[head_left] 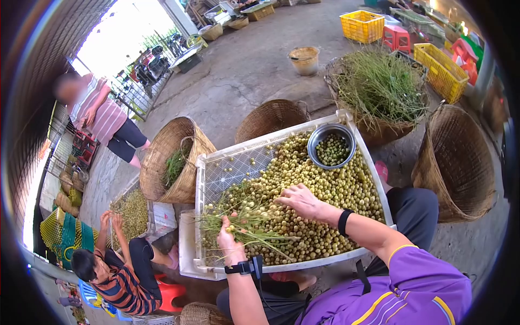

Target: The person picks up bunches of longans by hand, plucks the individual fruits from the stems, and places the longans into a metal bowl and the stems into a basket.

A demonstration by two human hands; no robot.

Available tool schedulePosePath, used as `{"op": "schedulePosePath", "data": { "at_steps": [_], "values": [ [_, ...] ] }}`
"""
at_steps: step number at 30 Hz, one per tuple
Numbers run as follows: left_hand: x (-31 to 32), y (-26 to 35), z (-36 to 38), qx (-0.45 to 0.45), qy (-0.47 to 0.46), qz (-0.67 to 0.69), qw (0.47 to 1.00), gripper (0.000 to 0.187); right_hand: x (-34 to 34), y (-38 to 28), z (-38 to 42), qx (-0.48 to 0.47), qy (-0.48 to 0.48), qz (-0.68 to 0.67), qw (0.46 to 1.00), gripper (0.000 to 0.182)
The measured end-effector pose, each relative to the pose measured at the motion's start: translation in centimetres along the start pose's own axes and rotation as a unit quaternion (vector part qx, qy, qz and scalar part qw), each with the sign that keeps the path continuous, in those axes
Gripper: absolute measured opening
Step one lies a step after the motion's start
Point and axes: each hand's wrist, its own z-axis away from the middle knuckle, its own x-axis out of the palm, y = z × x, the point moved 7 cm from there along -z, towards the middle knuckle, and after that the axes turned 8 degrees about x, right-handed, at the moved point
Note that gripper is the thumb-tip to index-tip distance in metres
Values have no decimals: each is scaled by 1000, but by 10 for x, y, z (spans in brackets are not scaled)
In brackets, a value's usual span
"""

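My left hand (230, 238) is closed around a bunch of thin green stems (260, 237) with some small round fruits still attached. My right hand (300, 201) hovers low over the loose yellow-green fruits (287, 172), its fingers apart and its fingertips near the heap. The fruits fill most of a white plastic crate (281, 264) in front of me. At the crate's far right corner, a metal bowl (331, 126) holds smaller, darker green fruits (332, 150). More stems lie around my left hand, over the crate's left side.
Woven baskets (154, 146) (273, 116) (457, 162) stand around the crate; one on the right is heaped with green stems (379, 89). A bucket (304, 60) and yellow crates (362, 26) are farther back. A seated co-worker (127, 281) works at another crate; a person (103, 111) stands behind.
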Motion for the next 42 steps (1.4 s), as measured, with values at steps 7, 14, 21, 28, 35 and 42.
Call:
{"op": "schedulePosePath", "data": {
  "at_steps": [7, 14, 21, 28, 35, 42],
  "values": [
    [0, 12, 0, -13, -27, 53, 998, 31, -17, -14, -1, 39, -33, -196, 979, 64],
    [19, -19, 7, -71, -73, 88, 991, 35, 27, -26, -14, 163, -175, -454, 858, 46],
    [22, -15, 18, -26, -24, 10, 999, 33, 2, -8, 2, 66, 3, -104, 992, 13],
    [20, 23, 22, 1, -65, 66, 996, 21, -13, 33, 12, 197, 30, -152, 968, 21],
    [39, 20, 43, -47, -230, 12, 972, 26, -38, 18, -24, 218, 11, -375, 901, 29],
    [64, 1, 55, -91, -309, -117, 939, 28, -21, -15, -56, 168, -133, -693, 689, 62]
  ]
}}
